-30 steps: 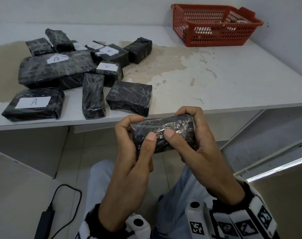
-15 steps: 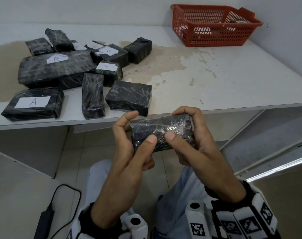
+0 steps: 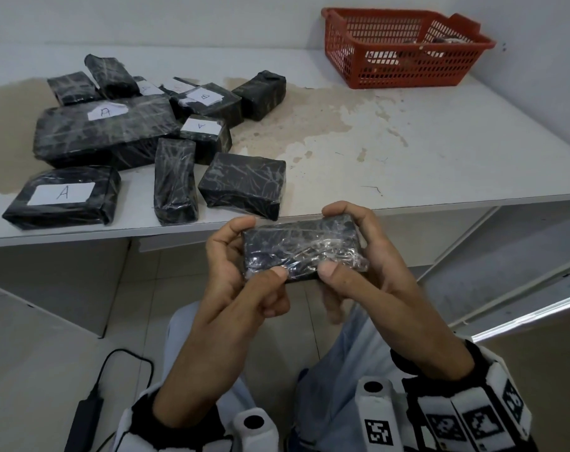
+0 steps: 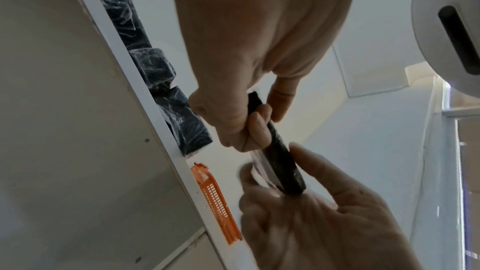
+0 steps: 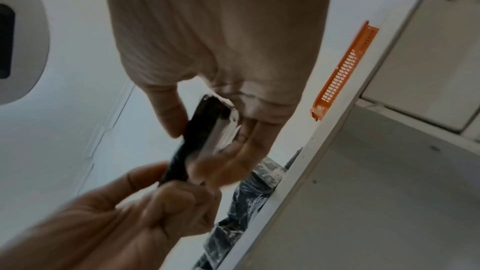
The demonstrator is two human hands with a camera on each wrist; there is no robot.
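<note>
A small black parcel [image 3: 304,244] wrapped in clear film is held in the air just in front of the table edge, above the person's lap. My left hand [image 3: 257,249] pinches its left end, thumb on the near face and index finger on the far edge. My right hand [image 3: 334,239] grips its right end the same way. The left wrist view shows the parcel [image 4: 279,155] edge-on between my left hand [image 4: 255,122] and right hand [image 4: 275,163]. The right wrist view shows the parcel [image 5: 194,141] blurred, between my right hand [image 5: 205,137] and left hand [image 5: 168,180].
Several black wrapped parcels [image 3: 104,132] lie piled on the left of the white stained table [image 3: 407,164], some with white labels marked A. A red plastic basket [image 3: 404,50] stands at the back right corner. A black charger and cable [image 3: 88,415] lie on the floor.
The parcel has turned a little in my hands, so a broader face shows. My left fingers have shifted their hold on its left end. The hands stay in the same place.
</note>
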